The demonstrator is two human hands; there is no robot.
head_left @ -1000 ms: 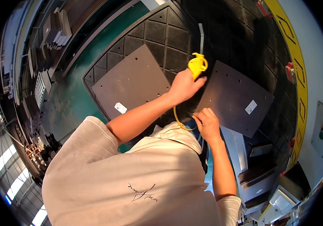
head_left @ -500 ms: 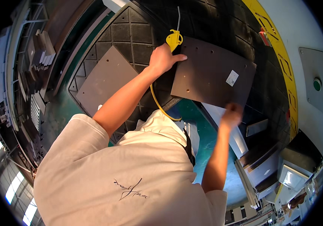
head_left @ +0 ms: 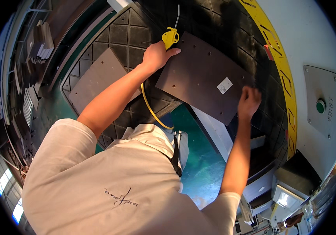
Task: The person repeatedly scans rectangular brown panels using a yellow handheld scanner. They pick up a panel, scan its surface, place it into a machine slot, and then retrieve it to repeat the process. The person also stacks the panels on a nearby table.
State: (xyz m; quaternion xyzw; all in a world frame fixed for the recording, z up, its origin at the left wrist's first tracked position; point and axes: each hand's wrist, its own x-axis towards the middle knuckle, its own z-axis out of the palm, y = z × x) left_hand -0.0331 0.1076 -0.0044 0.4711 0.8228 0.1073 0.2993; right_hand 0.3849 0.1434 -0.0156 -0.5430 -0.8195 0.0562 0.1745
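My left hand (head_left: 154,57) is wrapped round a yellow air blow gun (head_left: 170,38) with a thin bent metal nozzle pointing away from me. Its thumb sticks out over the left edge of a dark brown panel (head_left: 199,70). That panel is flat and rectangular, with several holes near its edges and a white label (head_left: 225,85). At the panel's right edge, my right hand (head_left: 249,101) has its fingers curled round the border. A yellow hose (head_left: 149,106) curves down from below my left hand toward my body.
A second brown panel (head_left: 99,76) lies on the left of the black ribbed mat (head_left: 139,38). Along the right runs a yellow slotted strip (head_left: 283,74) beside a white machine body with a green button (head_left: 320,106). Stacked boards (head_left: 40,43) stand far left.
The labelled panel has turned a little clockwise. My right hand has moved up and outward to its right edge. My left hand still holds the blow gun; the whole view has shifted somewhat.
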